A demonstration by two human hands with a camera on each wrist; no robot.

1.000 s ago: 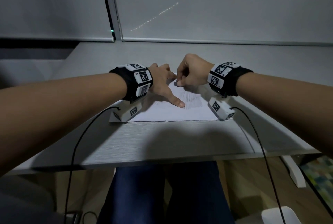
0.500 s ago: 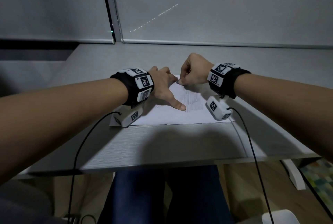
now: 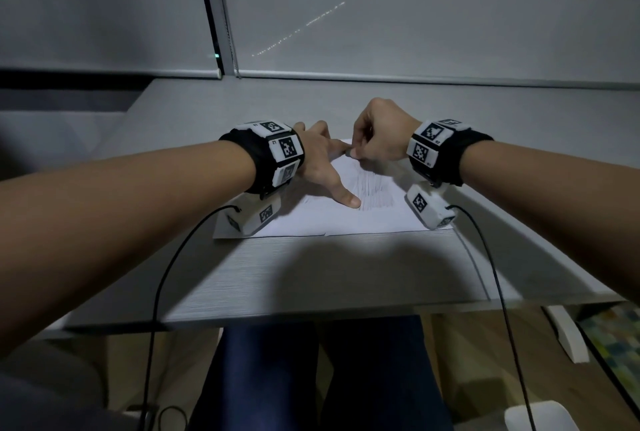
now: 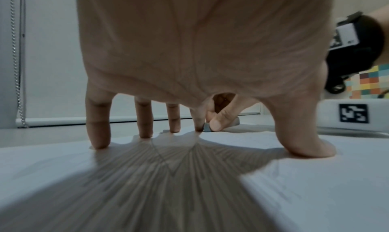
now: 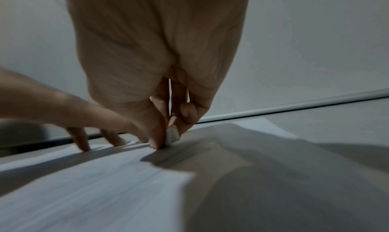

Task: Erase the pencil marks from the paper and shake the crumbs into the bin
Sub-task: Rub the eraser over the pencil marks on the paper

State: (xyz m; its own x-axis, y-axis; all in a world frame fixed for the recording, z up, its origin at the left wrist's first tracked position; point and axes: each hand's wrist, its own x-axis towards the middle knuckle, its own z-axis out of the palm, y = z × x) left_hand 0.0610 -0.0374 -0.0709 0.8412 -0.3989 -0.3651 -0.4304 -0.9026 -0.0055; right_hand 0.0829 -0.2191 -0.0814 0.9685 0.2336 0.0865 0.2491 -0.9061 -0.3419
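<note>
Both hands work the white pencil-marked paper sheet (image 3: 311, 219): left hand (image 3: 320, 163) spread flat, fingertips pressing it down, right hand (image 3: 379, 134) pinching a small grey eraser (image 5: 172, 134) against it.

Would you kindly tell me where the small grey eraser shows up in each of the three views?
Head: the small grey eraser is not visible; the right hand hides it at the white paper sheet's far edge.
Left wrist: centre right, pinched beyond the left hand's fingers.
Right wrist: centre, tip on the paper.
Shared landmark: the pencil marks.
</note>
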